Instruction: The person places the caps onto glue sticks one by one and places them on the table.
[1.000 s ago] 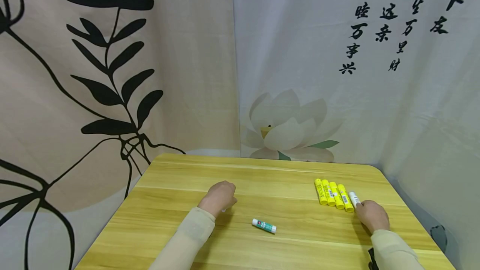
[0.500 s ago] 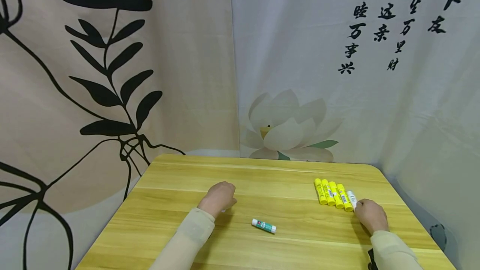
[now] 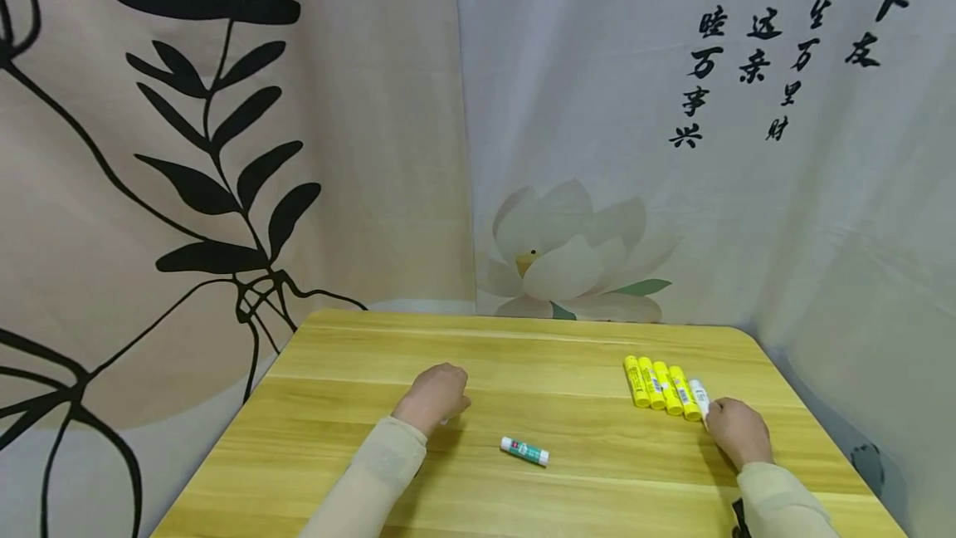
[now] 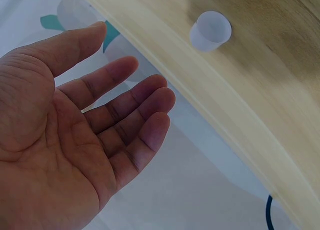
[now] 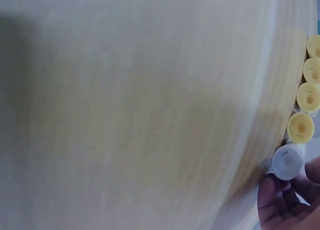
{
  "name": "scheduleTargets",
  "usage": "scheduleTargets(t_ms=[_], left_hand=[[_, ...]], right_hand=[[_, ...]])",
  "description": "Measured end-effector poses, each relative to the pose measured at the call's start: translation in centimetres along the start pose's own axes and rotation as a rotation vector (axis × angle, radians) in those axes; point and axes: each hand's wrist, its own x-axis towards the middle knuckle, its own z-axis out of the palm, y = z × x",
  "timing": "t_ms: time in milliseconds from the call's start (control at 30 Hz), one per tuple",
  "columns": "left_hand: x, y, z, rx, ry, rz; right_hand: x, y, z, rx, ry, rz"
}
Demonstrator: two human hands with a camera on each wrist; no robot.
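Observation:
Four fingers and the thumb of my left hand (image 4: 85, 115) are relaxed, with nothing between them. A small translucent white cap (image 4: 210, 31) sits on the table beyond its fingertips in the left wrist view. In the head view that hand (image 3: 435, 397) hovers over the table's middle left. My right hand (image 3: 739, 430) holds the near end of a white glue stick (image 3: 699, 395). Its fingers and thumb are around the stick's white end (image 5: 286, 163) in the right wrist view. The stick lies beside a row of several yellow glue sticks (image 3: 662, 387).
A teal glue stick (image 3: 525, 451) with white ends lies between the hands, nearer the front. The wooden table (image 3: 523, 355) ends at a printed curtain (image 3: 388, 148) behind it.
The white glue stick has shifted slightly left against the yellow row, with my right hand on it. My left hand has stayed in place. The head view has drifted a little.

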Motion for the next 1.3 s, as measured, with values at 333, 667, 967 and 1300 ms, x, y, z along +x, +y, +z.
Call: scheduleTargets(t_ms=[333,667,967,1300], left_hand=[[-0.18,-0.04,-0.07,0.017,0.015,0.013],[-0.12,-0.09,0.10,-0.016,0.008,0.008],[-0.25,-0.06,0.04,-0.021,0.020,0.011],[-0.26,-0.03,-0.08,-0.013,0.021,0.011]], right_hand=[[-0.32,0.00,-0.09,-0.004,0.014,-0.017],[-0.44,-0.24,-0.19,-0.017,0.011,0.023],[-0.43,-0.11,-0.20,-0.015,0.014,0.024],[-0.55,-0.55,-0.52,-0.038,0.011,0.007]])
